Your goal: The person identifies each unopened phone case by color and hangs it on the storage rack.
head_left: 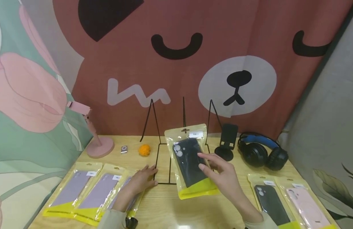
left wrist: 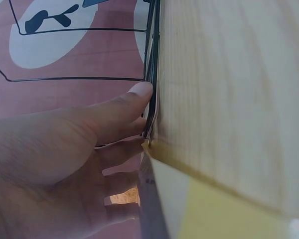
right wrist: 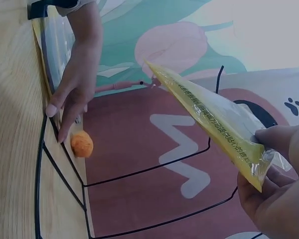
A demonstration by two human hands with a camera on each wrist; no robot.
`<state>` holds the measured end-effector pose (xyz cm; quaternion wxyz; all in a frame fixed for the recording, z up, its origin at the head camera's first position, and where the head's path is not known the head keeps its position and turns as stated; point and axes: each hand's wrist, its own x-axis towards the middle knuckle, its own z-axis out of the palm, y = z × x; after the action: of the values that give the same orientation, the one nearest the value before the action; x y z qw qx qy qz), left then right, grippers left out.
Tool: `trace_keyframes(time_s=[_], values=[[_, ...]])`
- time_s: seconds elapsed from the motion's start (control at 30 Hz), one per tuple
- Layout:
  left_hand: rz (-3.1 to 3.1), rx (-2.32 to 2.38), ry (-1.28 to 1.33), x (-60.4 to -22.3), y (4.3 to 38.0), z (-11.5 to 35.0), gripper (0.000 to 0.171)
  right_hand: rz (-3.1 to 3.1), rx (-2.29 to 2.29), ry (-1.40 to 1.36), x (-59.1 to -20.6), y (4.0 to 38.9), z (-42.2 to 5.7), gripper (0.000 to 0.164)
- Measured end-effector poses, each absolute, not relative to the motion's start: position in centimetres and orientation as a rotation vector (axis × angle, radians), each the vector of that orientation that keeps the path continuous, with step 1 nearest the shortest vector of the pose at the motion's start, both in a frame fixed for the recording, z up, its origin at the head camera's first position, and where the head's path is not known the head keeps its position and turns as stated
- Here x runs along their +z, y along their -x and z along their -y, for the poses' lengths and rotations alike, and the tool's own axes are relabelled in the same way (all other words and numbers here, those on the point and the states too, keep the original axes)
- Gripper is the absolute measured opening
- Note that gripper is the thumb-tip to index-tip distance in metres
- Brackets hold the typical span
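My right hand pinches the right edge of a clear, yellow-bottomed pouch with a black phone case inside. The pouch is held up, tilted, in front of a black wire rack. In the right wrist view the pouch shows edge-on, its yellow bottom between thumb and fingers. My left hand rests low at the rack's left front corner, fingers extended. The left wrist view has its thumb against the wire. Under the left wrist lie pouches with purple phone cases, one partly hidden by the arm.
At the back left stand a pink phone stand, a small grey gadget and an orange ball. A black phone stand and headphones are behind on the right. Pouched black and pink phone cases lie front right.
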<state>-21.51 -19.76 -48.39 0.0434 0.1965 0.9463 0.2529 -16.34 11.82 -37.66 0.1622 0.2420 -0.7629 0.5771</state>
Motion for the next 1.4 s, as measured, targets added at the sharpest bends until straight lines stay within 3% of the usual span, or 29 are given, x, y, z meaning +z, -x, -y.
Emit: trace_keyframes(time_s=[0.3, 0.53, 0.73, 0.97, 1.17, 1.3, 1.4], values=[[-2.884, 0.790, -0.615, -48.2, 21.8, 19.6, 0.052, 2.264, 1.610, -0.563, -36.1, 19.4, -10.7, 0.033], [-2.876, 0.812, -0.661, -48.7, 21.5, 19.1, 0.053, 2.229, 1.625, -0.522, -36.6, 24.6, -10.4, 0.032], [-2.852, 0.811, -0.660, -49.3, 21.3, 18.8, 0.054, 2.153, 1.687, -0.535, -37.6, 28.8, -10.5, 0.032], [-2.838, 0.815, -0.656, -49.7, 21.0, 18.4, 0.055, 2.188, 1.609, -0.423, -41.7, 31.9, -12.2, 0.025], [-2.855, 0.808, -0.638, -49.6, 21.1, 18.4, 0.054, 2.215, 1.227, -0.555, -44.6, 27.2, -15.1, 0.021], [-2.861, 0.795, -0.640, -49.3, 21.2, 18.4, 0.054, 2.275, 0.906, -0.631, -46.5, 21.7, -19.0, 0.032], [-2.862, 0.789, -0.627, -48.9, 21.2, 18.5, 0.054, 2.405, 0.700, -0.510, -47.1, 17.9, -23.1, 0.036]])
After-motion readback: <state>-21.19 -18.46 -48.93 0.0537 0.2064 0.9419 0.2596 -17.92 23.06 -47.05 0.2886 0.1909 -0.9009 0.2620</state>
